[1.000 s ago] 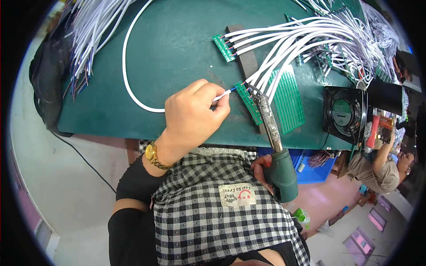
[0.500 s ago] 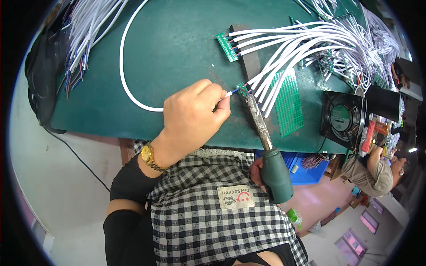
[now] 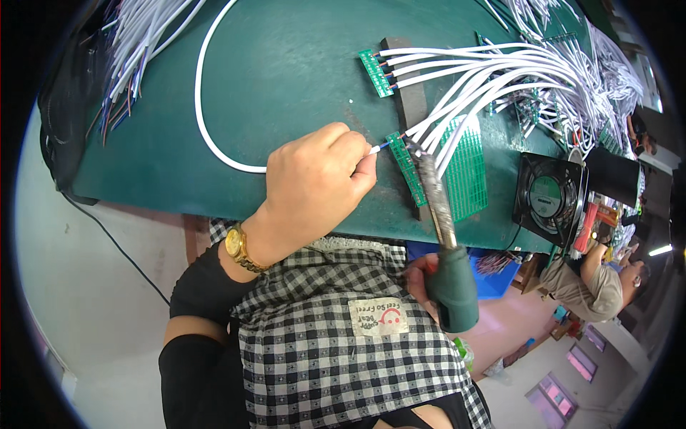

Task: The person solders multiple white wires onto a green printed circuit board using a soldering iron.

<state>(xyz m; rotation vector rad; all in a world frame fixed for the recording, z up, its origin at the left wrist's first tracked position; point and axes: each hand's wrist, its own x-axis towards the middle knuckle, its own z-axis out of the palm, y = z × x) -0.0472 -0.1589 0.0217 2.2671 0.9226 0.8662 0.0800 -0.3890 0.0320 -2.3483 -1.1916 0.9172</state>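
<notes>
The left hand [image 3: 314,182] pinched a thin white wire [image 3: 214,136] against the narrow green circuit strip [image 3: 404,166]; the right hand [image 3: 421,279] gripped a green-handled soldering iron [image 3: 444,250] just right of it.

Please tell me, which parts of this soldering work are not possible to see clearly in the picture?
- Head view: the right hand is mostly hidden behind the green handle of the soldering iron and the checked apron.
- The joint where the iron tip meets the green strip board is too small to judge.
- The left hand covers its own grip on the white wire.
- The wire bundle is cut off by the top edge.
</notes>
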